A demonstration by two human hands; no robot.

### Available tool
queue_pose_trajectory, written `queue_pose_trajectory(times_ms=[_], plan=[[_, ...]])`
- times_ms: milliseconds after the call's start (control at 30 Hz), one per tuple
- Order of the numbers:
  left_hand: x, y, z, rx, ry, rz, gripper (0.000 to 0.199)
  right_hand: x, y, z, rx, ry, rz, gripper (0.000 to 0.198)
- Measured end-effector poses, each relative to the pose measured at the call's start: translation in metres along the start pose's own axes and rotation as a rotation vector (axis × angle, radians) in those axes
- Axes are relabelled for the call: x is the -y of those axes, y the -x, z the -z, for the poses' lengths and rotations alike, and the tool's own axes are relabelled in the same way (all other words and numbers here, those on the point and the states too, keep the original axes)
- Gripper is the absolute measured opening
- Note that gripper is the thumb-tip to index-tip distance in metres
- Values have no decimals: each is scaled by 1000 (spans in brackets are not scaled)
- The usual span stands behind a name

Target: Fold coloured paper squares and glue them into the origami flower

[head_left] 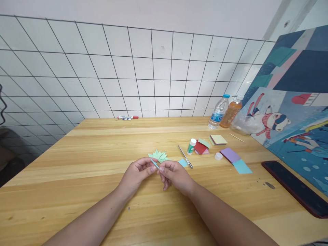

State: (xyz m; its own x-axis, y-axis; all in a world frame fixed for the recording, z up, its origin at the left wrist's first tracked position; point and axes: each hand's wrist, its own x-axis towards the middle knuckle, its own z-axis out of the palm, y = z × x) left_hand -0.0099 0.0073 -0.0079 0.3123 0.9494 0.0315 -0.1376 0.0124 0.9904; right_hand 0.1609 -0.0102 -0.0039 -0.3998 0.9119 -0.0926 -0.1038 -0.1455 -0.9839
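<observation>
Between both hands is a small folded piece of light-blue paper (pixel 154 163), seen nearly edge-on. My left hand (pixel 140 171) pinches its left side with thumb and fingers. At its lower right end, my right hand (pixel 174 174) grips it between thumb and forefinger, the other fingers curled below. Just behind the hands lies a pale-green folded paper fan shape (pixel 159 155) with pointed tips, its near part hidden by my fingers. Right of it, a light-blue paper square (pixel 182 162) lies beside a silver pen (pixel 185 157).
A glue stick (pixel 191 147) stands right of the pen, near red and green papers (pixel 201 147), a paper stack (pixel 218 139), a white cap (pixel 218 156) and purple paper (pixel 230 154). Two bottles (pixel 219 112) stand at the back; a phone (pixel 297 188) lies right. Markers (pixel 128 118) rest by the wall.
</observation>
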Motion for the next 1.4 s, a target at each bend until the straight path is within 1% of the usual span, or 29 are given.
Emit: queue_pose_trajectory(times_ms=[100, 167, 233, 367, 467, 533, 633, 700, 833, 1000, 1200, 1300, 1400], plan=[[1, 0, -1, -59, -11, 5, 22, -2, -2, 0, -94, 80, 12, 35], [1, 0, -1, -103, -45, 32, 22, -5, -3, 0, -192, 182, 31, 29], [0, 1, -3, -127, -76, 56, 24, -7, -4, 0, -257, 317, 59, 23], [-3, 2, -5, -149, -131, 51, 26, -8, -2, 0, -277, 604, 155, 22], [-6, 3, -7, -168, -155, 30, 25, -5, 1, -1, -301, 736, 203, 22], [-8, 3, -8, -196, -136, 33, 26, -3, 1, -1, -339, 764, 216, 22], [-10, 4, -9, -233, -90, 85, 29, -3, 1, -1, -384, 754, 225, 22], [-10, 4, -10, -233, -73, 118, 33, -3, 1, -1, -385, 752, 224, 21], [-7, 3, -10, -209, -66, 132, 33, -3, 1, -3, -361, 800, 253, 18], [-5, 2, -9, -236, 11, 174, 32, -3, 2, -4, -371, 844, 286, 16], [-7, 3, -10, -208, 60, 201, 33, -2, 4, -5, -338, 879, 304, 15], [-6, 3, -9, -181, 96, 190, 30, 0, 5, -7, -317, 870, 302, 14], [-5, 4, -9, -148, 88, 161, 26, 3, 7, -10, -353, 838, 307, 11]])
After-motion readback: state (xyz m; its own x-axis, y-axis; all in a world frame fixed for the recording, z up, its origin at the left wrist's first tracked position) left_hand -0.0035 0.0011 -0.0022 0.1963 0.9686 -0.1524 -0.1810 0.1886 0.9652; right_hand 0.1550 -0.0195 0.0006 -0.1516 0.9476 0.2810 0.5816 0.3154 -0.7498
